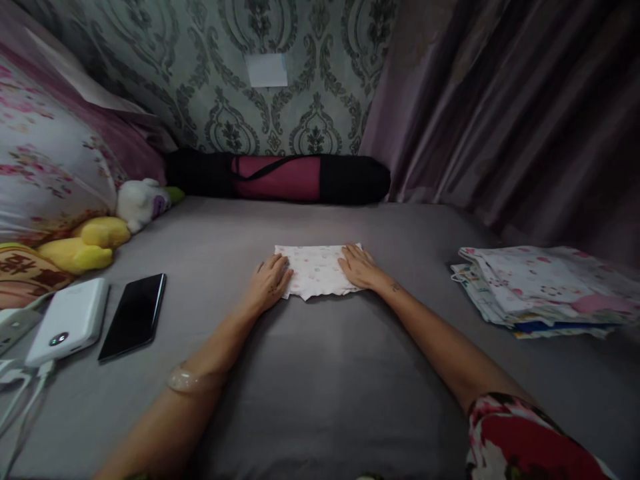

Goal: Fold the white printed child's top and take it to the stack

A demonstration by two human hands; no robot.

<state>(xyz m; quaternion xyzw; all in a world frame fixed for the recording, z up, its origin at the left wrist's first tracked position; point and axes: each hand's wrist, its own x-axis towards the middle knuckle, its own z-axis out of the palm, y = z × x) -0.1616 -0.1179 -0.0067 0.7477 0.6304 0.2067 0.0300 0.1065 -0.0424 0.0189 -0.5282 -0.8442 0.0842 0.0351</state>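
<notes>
A small white cloth [316, 270] with a pale dotted print lies folded on the grey bed sheet [320, 373] in the middle of the view. My left hand [270, 281] rests flat on its left edge, fingers stretched out. My right hand [361, 265] lies flat on its right edge, fingers spread. Neither hand grips anything. A clear bangle [187, 380] sits on my left forearm.
A stack of folded printed cloths [543, 293] lies at the right. At the left are a black phone [134, 315], a white power bank [67, 321] with cables, yellow and white soft toys [107, 230] and a floral pillow [45, 160]. A black-and-pink roll bag [280, 177] lies against the wall. Curtains hang at the right.
</notes>
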